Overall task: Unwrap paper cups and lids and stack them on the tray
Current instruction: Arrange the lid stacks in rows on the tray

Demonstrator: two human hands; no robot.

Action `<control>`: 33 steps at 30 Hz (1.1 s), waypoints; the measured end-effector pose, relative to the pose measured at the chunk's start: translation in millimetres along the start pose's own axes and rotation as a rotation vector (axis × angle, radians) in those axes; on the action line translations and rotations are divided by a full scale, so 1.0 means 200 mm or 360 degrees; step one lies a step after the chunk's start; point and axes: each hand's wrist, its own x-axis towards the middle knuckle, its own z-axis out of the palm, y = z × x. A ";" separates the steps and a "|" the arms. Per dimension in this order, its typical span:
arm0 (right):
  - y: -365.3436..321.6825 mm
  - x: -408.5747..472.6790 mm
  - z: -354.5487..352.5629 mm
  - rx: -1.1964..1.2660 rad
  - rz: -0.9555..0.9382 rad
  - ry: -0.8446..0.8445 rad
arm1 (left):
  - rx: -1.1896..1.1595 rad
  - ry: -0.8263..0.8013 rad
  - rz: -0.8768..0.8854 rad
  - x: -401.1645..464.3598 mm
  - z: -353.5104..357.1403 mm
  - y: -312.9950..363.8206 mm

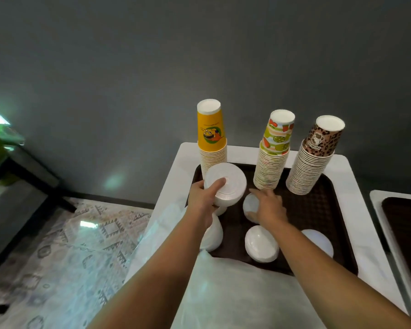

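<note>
We note left hand [203, 198] gripping a white ribbed lid stack [226, 184]; right hand [269, 206] rests, fingers relaxed, on smaller lids [250, 206] on the brown tray [318, 210].

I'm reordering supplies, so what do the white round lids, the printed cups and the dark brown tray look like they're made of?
White round lids: probably thin moulded plastic, matt, with embossed rings on top. Printed cups: paper, going by the rolled white rims and printed walls. Dark brown tray: likely hard plastic, with a fine textured, non-slip-looking surface.

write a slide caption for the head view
Left hand grips a white plastic lid stack; right hand touches another on the brown tray.
</note>
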 end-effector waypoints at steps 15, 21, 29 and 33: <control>0.32 -0.01 -0.17 0.0095 0.0316 0.0147 | 0.0021 -0.0113 -0.0115 0.01 0.18 -0.04; 0.42 -0.02 -0.22 0.0025 0.0421 0.0131 | 0.0002 -0.0133 -0.0108 0.00 0.25 -0.05; 0.28 -0.05 -0.14 -0.0083 -0.0012 0.0515 | -0.0079 -0.0081 -0.0109 0.00 0.21 -0.02; 0.12 -0.05 -0.08 0.0169 -0.0405 0.0323 | -0.0122 -0.0046 -0.0040 0.00 0.13 0.01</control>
